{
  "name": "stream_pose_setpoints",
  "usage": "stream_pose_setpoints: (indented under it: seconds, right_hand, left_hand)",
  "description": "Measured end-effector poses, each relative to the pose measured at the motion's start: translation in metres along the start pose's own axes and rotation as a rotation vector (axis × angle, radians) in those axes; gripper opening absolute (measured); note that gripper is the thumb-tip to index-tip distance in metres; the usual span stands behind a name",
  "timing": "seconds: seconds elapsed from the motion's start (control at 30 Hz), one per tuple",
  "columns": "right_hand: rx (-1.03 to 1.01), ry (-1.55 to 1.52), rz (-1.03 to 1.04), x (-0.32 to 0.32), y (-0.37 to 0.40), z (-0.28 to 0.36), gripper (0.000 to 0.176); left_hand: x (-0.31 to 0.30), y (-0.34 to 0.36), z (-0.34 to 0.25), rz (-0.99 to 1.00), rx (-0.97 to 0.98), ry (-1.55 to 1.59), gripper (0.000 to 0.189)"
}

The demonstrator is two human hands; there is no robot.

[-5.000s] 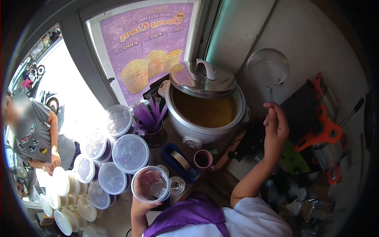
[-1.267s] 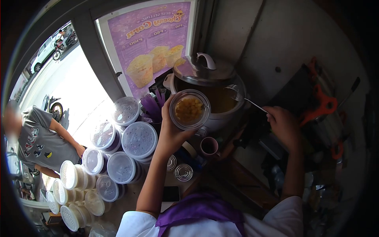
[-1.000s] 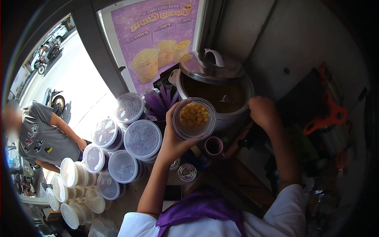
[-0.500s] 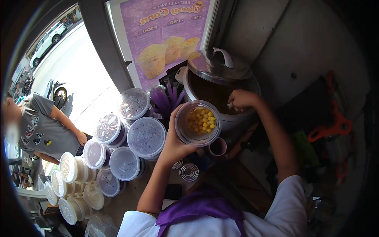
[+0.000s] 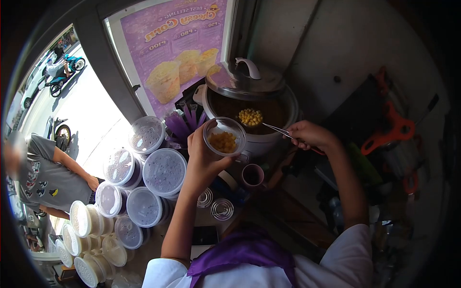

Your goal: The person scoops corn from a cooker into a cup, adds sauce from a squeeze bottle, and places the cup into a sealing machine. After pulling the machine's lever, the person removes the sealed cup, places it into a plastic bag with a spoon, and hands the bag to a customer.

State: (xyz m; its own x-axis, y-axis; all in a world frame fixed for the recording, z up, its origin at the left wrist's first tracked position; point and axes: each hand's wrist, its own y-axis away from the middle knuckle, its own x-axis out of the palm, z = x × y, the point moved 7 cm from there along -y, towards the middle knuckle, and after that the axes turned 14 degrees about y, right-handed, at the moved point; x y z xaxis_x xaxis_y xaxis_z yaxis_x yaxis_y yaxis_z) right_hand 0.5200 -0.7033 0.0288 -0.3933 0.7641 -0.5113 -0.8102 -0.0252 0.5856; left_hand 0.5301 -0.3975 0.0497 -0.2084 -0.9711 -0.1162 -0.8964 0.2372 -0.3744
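My left hand point(image 5: 204, 161) is wrapped round a clear plastic cup point(image 5: 224, 137) tilted toward me, with yellow corn point(image 5: 222, 142) in its bottom. My right hand point(image 5: 309, 135) grips the metal handle of a ladle point(image 5: 277, 128), whose bowl is heaped with corn kernels point(image 5: 250, 117). The ladle bowl hangs over the mouth of a large white pot point(image 5: 293, 113), just up and right of the cup and apart from it. A shiny lid point(image 5: 228, 89) covers the pot's far part; dark contents show below it.
Stacked lidded tubs point(image 5: 164, 172) stand at the left, with cream-coloured tubs point(image 5: 80, 218) nearer. Purple straws point(image 5: 178, 126) are behind the cup. A dark mug point(image 5: 252, 175) and round tins point(image 5: 222, 209) lie nearer me. A person point(image 5: 45, 168) stands outside. Orange-handled tools point(image 5: 391, 129) hang right.
The ladle has come up out of the pot full of corn, and my right hand has moved right. The cup has tilted. A motorcycle with a rider has appeared outside.
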Motion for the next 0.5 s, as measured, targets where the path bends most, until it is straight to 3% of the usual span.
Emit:
stream_pose_setpoints:
  seconds: [0.17,0.27,0.5]
  right_hand:
    - [0.021,-0.065,-0.135,0.01,0.018,-0.013,0.02]
    - [-0.01,-0.096,-0.106,0.009,0.024,-0.021,0.02]
    - [-0.009,-0.101,-0.254,0.007,0.029,-0.032,0.023]
  left_hand:
    - [-0.001,-0.015,-0.003,-0.055,0.108,-0.07,0.081]
    - [-0.002,-0.018,-0.004,-0.082,0.113,-0.059,0.08]
    - [0.001,-0.019,-0.003,-0.086,0.127,-0.093,0.079]
